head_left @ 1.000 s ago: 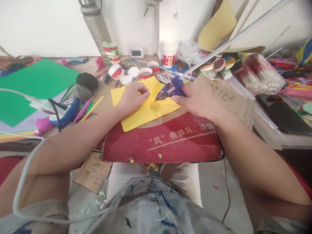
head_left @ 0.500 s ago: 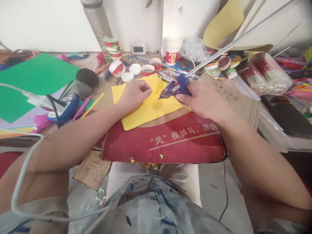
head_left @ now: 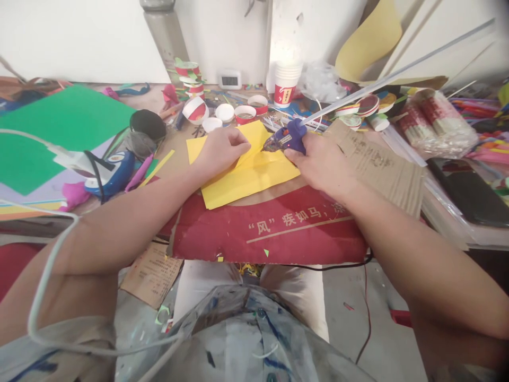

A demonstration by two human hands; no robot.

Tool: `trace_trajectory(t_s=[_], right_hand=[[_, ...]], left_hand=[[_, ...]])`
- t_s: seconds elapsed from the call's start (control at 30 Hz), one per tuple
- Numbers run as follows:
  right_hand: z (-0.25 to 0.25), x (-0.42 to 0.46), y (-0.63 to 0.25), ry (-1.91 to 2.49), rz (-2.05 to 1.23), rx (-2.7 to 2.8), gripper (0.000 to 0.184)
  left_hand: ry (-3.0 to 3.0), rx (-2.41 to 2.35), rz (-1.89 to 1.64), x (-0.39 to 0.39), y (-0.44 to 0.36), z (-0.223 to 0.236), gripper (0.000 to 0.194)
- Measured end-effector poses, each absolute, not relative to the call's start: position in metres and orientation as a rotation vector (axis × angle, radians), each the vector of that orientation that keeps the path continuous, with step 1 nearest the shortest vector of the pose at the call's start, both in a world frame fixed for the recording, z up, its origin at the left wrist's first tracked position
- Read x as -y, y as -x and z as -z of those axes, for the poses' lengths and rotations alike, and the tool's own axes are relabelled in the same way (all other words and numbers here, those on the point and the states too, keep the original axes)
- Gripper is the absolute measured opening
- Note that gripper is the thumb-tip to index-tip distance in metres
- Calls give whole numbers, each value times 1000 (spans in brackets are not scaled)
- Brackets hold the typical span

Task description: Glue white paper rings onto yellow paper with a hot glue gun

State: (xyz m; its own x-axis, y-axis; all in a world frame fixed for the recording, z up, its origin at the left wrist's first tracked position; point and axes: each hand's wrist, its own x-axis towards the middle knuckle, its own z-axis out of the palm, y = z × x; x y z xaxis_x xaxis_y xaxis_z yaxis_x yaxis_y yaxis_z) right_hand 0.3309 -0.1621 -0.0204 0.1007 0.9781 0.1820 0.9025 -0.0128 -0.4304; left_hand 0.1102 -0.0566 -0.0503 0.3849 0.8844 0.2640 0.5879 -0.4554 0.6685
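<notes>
Right hand (head_left: 322, 162) has a good grip on a blue glue gun (head_left: 293, 135), thumb along its near side, the rest of the fingers mostly hidden behind it. Its long clear stick pokes way up to the right. Nozzle's right at the fold of the yellow paper (head_left: 246, 185), can't tell if it's touching. That paper's lying on the red cardboard (head_left: 274, 236). Left hand (head_left: 220, 148) is on the paper, fingers curled in toward the thumb, but honestly can't tell if they're pinching the flap. Handle's mostly covered, and the bottle (head_left: 165, 40) up back is cut off.
</notes>
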Motion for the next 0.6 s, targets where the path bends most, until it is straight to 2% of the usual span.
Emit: trace_trajectory(t_s=[0.37,0.6], right_hand=[[17,169,-312,1929,-290,1948,19],[17,164,-316,2009,-182,1853,23]], left_hand=[[-2165,-1200,-820,54,-107,50,15],[-2120,-1201,-808,53,-107,49,12]])
